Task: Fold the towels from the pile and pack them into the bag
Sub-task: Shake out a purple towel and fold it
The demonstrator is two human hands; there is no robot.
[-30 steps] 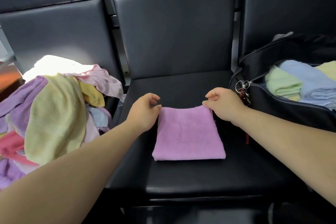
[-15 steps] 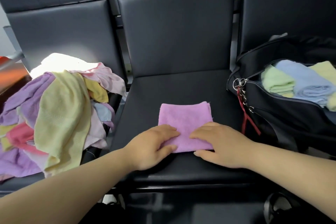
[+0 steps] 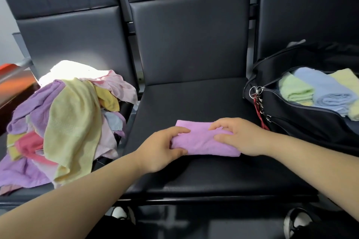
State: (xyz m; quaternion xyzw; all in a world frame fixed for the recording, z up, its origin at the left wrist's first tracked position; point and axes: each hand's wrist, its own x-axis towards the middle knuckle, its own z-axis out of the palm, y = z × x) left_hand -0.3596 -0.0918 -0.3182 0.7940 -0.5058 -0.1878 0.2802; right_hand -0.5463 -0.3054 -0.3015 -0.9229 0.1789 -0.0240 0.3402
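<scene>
Left hand (image 3: 163, 149) and right hand (image 3: 240, 137) both grip the folded purple towel (image 3: 202, 141). Slack grip heading right to the bag (image 3: 295, 124) and it'll probably unfold.

In front of you, the middle seat (image 3: 194, 103) is smooth black upholstery, leather-like, with a dull sheen. On it, the purple towel (image 3: 202, 141) is soft matt cloth with a fine nap. Left of the seat, the pile (image 3: 68, 118) is matt cloth too, its yellow piece woven in zigzags. Right of the seat, the bag (image 3: 301, 128) is matt black fabric with a shiny metal chain (image 3: 260, 103).
</scene>
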